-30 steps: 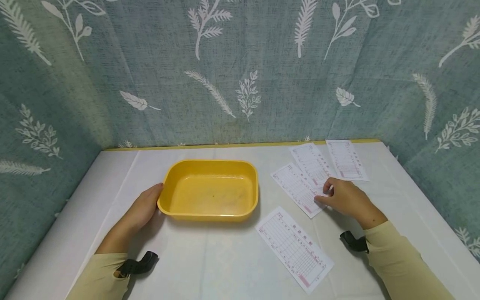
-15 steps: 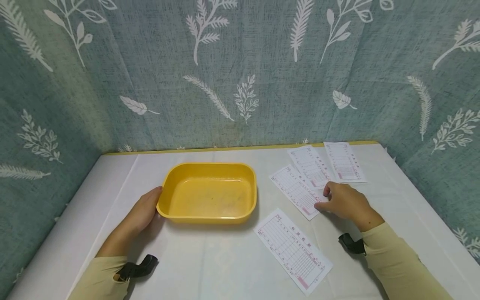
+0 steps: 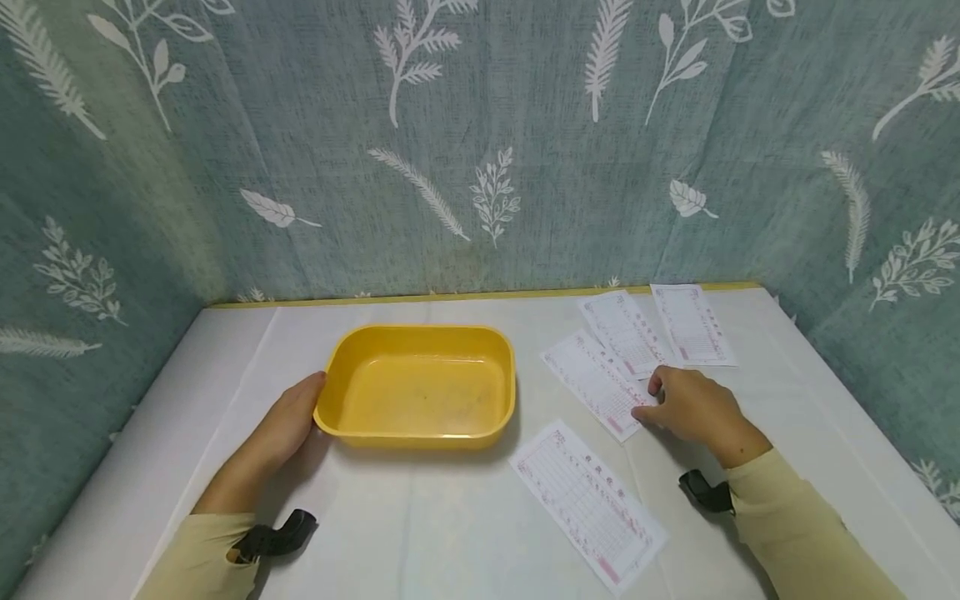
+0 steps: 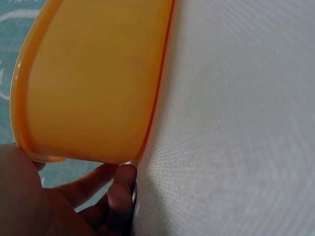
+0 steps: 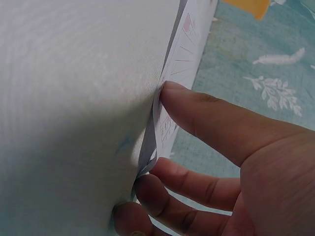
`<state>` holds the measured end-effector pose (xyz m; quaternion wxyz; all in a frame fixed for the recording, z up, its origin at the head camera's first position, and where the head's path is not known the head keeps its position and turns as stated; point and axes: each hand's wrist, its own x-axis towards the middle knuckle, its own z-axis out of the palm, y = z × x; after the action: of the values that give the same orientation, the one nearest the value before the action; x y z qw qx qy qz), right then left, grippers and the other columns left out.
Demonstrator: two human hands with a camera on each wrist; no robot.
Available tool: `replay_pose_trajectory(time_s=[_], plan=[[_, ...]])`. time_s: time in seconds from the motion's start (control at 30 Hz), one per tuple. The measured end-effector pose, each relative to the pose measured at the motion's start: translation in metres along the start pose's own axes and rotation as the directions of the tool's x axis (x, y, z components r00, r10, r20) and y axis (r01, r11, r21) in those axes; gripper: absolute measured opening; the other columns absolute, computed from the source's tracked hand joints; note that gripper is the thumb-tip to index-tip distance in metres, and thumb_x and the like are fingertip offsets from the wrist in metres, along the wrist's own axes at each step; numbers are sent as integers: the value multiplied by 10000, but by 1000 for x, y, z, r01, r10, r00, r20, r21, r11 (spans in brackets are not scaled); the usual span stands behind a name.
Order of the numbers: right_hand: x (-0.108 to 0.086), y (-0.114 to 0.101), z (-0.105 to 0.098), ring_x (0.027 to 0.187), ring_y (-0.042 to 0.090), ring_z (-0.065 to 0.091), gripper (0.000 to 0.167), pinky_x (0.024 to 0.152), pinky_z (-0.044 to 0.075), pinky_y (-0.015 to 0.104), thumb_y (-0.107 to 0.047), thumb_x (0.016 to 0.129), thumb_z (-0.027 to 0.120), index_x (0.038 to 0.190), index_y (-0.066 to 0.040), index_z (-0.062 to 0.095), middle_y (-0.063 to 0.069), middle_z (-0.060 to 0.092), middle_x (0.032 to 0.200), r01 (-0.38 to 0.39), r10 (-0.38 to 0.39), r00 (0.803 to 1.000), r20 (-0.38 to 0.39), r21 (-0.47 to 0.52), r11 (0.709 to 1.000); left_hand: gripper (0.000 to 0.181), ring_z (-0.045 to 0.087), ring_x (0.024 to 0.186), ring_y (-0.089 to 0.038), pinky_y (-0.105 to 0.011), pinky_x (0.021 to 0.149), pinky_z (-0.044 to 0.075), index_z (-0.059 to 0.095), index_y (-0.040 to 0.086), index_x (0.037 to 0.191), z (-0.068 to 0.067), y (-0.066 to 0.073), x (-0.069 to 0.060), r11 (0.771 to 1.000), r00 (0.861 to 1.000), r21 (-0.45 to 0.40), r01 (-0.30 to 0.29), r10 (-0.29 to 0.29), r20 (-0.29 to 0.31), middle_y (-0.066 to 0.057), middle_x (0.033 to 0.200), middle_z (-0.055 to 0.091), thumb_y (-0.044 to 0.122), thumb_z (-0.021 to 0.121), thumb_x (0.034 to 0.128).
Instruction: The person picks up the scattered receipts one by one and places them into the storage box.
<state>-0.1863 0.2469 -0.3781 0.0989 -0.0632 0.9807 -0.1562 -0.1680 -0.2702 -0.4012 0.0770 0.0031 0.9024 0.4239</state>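
At the left end of a shallow yellow plastic basin (image 3: 416, 392), my left hand (image 3: 281, 421) holds the wall. In the left wrist view the thumb lies by the rim of the basin (image 4: 93, 83) and the fingers bend against its lower side. My right hand (image 3: 697, 408) pinches the right edge of a printed paper form (image 3: 588, 375). Seen from the right wrist, the thumb presses on the form (image 5: 182, 64) and the index finger is at its curled-up corner, slightly off the cloth. The other fingertips touch the cloth.
Two more printed forms lie at the back right, one (image 3: 626, 329) partly overlapping the pinched one, another (image 3: 693, 325) by the table's back edge. A separate form (image 3: 588, 504) lies in front. Leaf-patterned green fabric (image 3: 450, 167) surrounds the white-covered table (image 3: 337, 542).
The view shifts slightly with the head. Both hands, the basin and the forms stay nearly in place.
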Motion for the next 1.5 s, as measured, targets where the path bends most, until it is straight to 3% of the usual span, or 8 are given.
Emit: replay_pose_trajectory(time_s=[0.13,0.27,0.47,0.7,1.0,1.23,1.37,1.5], plan=[[1,-2,-1,632,181,487,388,540,362,320,-351,830,793,984,-44,611,23,552,703,13,-13,1000,-6,14,1000,668,327,1422,-455,-643,1169,193,356,-94,1476,-1,-1,1,1000,1000,11,-3,3,-3,-300,1472,427,412,138,1098],[2,-1,1,632,166,479,329,550,365,305,-291,842,787,958,-48,597,17,531,694,27,-28,999,28,61,998,659,386,1357,-412,-635,1162,217,396,-76,1452,0,-4,0,1000,1000,11,4,-4,2,-276,1397,488,415,138,1097],[5,0,2,669,163,496,265,593,393,299,-214,863,765,932,-41,575,47,587,798,89,-92,996,22,102,991,648,391,1351,-423,-630,1161,221,414,-80,1434,-1,-4,1,1000,1000,7,-20,20,-16,-287,1380,496,405,147,1098],[5,1,4,653,151,472,251,591,392,294,-168,875,748,923,-49,533,36,533,758,141,-148,988,35,155,978,654,442,1268,-361,-594,1127,279,470,-47,1392,0,-5,0,1000,1000,18,17,-16,-12,-241,1288,551,426,130,1095],[7,2,5,633,137,449,274,577,372,274,-147,867,752,952,-65,504,9,484,722,173,-180,983,22,186,967,678,308,1441,-438,-640,1175,182,341,-77,1494,1,-5,0,1000,1000,1,21,-21,16,-284,1495,412,429,130,1095],[9,1,4,621,147,462,355,558,393,278,-105,861,748,1118,-32,515,32,506,740,172,-180,983,23,213,962,652,398,1339,-400,-629,1154,230,415,-65,1438,-1,-3,1,1000,1000,9,-13,13,-6,-270,1362,509,418,140,1098],[10,1,5,640,146,471,435,571,401,277,-109,862,749,1223,-3,530,41,521,763,155,-165,986,32,203,967,655,335,1418,-436,-645,1167,197,363,-78,1477,-1,-3,0,1000,1000,15,-14,13,4,-284,1464,441,409,142,1100],[10,3,7,639,140,472,363,563,403,265,-101,858,754,1146,14,565,38,533,756,178,-185,983,18,194,965,662,277,1458,-465,-650,1171,179,320,-90,1499,-2,-2,0,1000,1000,21,-17,17,9,-294,1507,394,409,147,1099]])
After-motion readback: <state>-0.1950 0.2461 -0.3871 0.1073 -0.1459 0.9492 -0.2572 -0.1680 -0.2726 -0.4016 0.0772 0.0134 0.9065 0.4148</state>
